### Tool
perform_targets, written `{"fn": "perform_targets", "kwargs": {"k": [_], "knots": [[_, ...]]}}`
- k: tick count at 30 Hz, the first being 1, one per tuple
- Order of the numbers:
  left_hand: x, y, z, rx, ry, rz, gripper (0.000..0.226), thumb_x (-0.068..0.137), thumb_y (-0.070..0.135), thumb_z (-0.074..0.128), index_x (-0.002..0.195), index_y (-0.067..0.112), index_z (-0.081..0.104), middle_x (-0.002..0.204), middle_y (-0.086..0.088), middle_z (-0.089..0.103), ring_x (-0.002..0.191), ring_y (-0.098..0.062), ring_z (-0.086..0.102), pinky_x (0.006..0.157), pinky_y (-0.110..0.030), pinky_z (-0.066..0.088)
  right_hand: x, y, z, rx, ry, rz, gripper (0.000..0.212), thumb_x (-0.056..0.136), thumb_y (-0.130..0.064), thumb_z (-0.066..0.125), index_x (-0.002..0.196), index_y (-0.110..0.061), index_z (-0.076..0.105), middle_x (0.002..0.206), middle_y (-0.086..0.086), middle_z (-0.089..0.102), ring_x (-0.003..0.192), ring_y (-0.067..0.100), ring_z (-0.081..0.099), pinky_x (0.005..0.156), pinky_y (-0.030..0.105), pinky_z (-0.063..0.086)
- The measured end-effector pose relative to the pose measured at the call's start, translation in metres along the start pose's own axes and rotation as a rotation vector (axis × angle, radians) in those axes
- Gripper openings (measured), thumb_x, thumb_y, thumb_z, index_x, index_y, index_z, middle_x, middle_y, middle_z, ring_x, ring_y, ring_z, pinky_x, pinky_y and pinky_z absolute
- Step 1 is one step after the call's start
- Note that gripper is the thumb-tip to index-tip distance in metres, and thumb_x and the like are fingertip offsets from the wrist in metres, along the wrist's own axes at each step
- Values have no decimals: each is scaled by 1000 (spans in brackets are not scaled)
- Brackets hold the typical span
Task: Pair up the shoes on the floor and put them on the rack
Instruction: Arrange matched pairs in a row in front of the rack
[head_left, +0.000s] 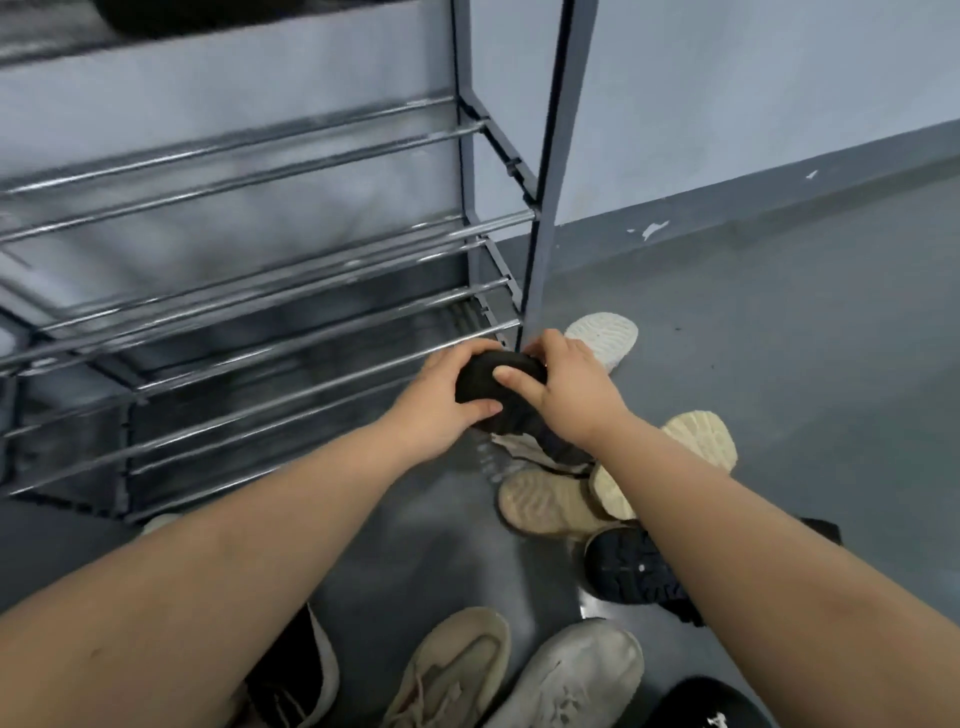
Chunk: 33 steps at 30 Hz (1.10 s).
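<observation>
Both my hands grip one black shoe (485, 382) in front of the rack's right front post. My left hand (441, 400) wraps its left side, thumb underneath. My right hand (569, 387) clasps the right side, thumb across the toe. The metal shoe rack (270, 312) with chrome rails fills the left. On the floor lie a white shoe sole-up (605, 338), a cream shoe (701, 439), a tan shoe sole-up (550, 501), and a black shoe sole-up (631, 569). Nearer me sit a beige sneaker (452, 665) and a grey sneaker (571, 675).
A black-and-white shoe (296, 675) sits under my left forearm, and a black shoe with white print (711, 706) at the bottom right. A dark shape rests on the rack's top left shelf. The grey wall (753, 104) runs behind; bare floor stretches right.
</observation>
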<state>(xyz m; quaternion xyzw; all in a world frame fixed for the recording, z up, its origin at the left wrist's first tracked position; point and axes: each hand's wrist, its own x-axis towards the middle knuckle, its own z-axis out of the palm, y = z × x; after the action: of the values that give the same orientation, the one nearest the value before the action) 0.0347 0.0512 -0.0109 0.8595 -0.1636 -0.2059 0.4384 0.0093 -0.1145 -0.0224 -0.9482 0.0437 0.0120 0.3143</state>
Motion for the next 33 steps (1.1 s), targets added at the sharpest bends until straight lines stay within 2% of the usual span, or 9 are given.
{"fn": "perform_targets", "kwargs": {"k": [3,11,14,17,20,23,28,31,33], "knots": [[-50,-6,-42,-61,5,15,57,78,14,73,115,48,47,129,3,55,119,-18,53,103,-43,44,-20,-48,12,95,-46,-26,50,84,-55,59,109,-13,53,107,7,62,103,26,54,86,34,41],[-142,-31,-100,-63,192,7,57,78,11,72,124,38,53,125,-2,57,117,-18,55,103,-43,44,-62,-148,35,132,-184,-58,52,86,-56,55,120,-16,52,116,5,63,110,23,56,91,36,45],[-165,-29,-113,-43,312,-11,57,80,15,71,129,36,51,117,-2,52,114,-18,52,104,-32,41,-77,-176,34,155,-120,-62,55,89,-52,52,128,-14,51,126,7,57,118,23,52,100,37,41],[-186,-25,-121,-43,418,6,57,81,16,70,130,38,50,114,1,49,112,-15,49,96,-21,35,-88,-199,40,263,12,90,64,88,-60,48,128,-10,53,126,8,58,119,23,53,103,37,40],[-200,-22,-119,4,438,52,58,81,15,70,130,39,50,112,5,47,109,-12,48,94,-17,32,-93,-221,45,570,22,436,79,75,-72,54,122,-8,55,116,10,63,104,25,60,98,41,47],[-209,-22,-106,-26,493,41,58,81,13,69,130,39,51,111,9,45,110,-11,48,93,-14,31,-106,-229,47,1011,-163,779,56,82,-62,57,111,-13,56,96,7,58,88,23,55,88,44,49],[-220,-33,-95,71,347,124,69,80,7,66,135,44,44,112,12,41,114,-8,46,96,-14,32,-120,-216,61,1345,-365,788,54,84,-58,58,114,-13,63,103,9,66,91,23,62,77,35,54],[-226,-39,-99,24,242,147,84,76,21,75,142,43,28,122,9,41,122,-6,42,105,-21,33,-125,-208,70,1421,-390,771,39,88,-44,58,106,-11,65,93,12,70,85,25,65,68,32,55],[-225,-47,-100,-150,260,57,93,70,37,79,145,40,25,130,8,38,128,-4,38,109,-27,33,-128,-203,74,1461,-419,751,33,88,-37,56,103,-8,64,95,15,68,87,27,63,77,36,53]]}}
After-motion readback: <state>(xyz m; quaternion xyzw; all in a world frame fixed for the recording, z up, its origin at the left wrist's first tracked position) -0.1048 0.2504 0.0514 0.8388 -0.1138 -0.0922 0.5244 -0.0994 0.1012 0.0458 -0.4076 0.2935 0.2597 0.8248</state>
